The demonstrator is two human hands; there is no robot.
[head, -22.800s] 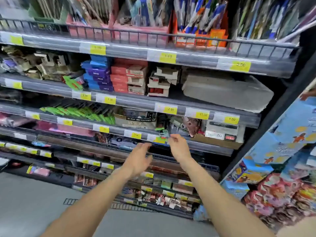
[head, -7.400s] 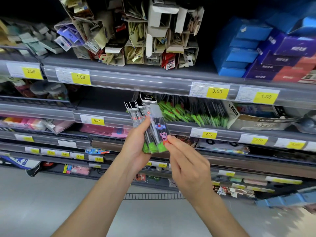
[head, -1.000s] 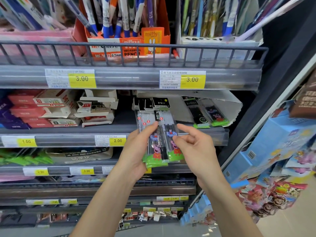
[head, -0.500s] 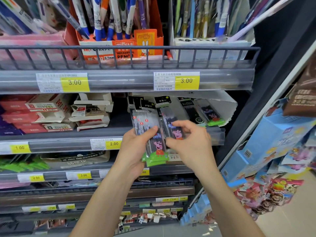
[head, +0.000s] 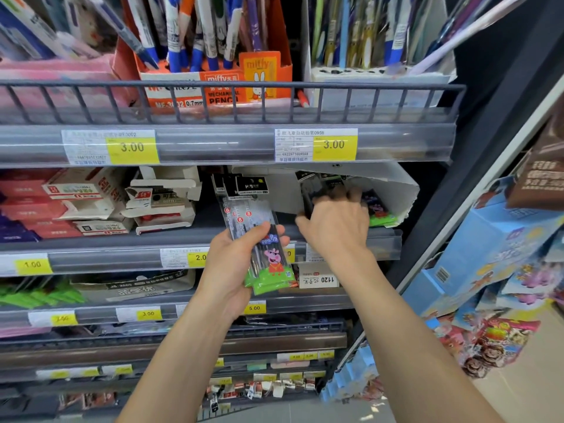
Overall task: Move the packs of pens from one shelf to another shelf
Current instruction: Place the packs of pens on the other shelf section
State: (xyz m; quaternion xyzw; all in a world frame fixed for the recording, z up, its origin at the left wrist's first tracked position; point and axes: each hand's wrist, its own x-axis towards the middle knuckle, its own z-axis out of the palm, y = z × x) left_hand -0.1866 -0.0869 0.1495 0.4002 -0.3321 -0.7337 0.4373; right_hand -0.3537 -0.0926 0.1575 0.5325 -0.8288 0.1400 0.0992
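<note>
Several shelves (head: 225, 239) of a stationery rack fill the wall ahead of you, each fronted by a clear strip with yellow price tags (head: 334, 145), and pale floor (head: 518, 377) shows at lower right. Take the white cardboard tray (head: 393, 184) on the second shelf as your landmark. Above it, behind a wire rail (head: 232, 85), an orange display box (head: 213, 83) holds upright blue-and-white mechanical pencils, and a white holder (head: 378, 76) to the right of that box holds more pens. Left of the tray lie red and white small boxes (head: 91, 206), some with open flaps. Below the tray, the next shelf down carries a flat carton (head: 134, 288) and green-ended packs (head: 36, 296). Right of the tray, past the dark upright post, blue cartons (head: 494, 242) and colourful toy packets are stacked.

Your left hand (head: 235, 267) grips a fan of pen packs (head: 259, 236) just left of and below the tray, thumb across their front; they have black headers, clear bodies and green bottoms with a cartoon pig. Your right hand (head: 335, 221) is inside the tray's mouth, fingers curled around one dark pack (head: 311, 190), blurred. Another pack (head: 378, 212) with a green end lies in the tray just right of that hand.
</note>
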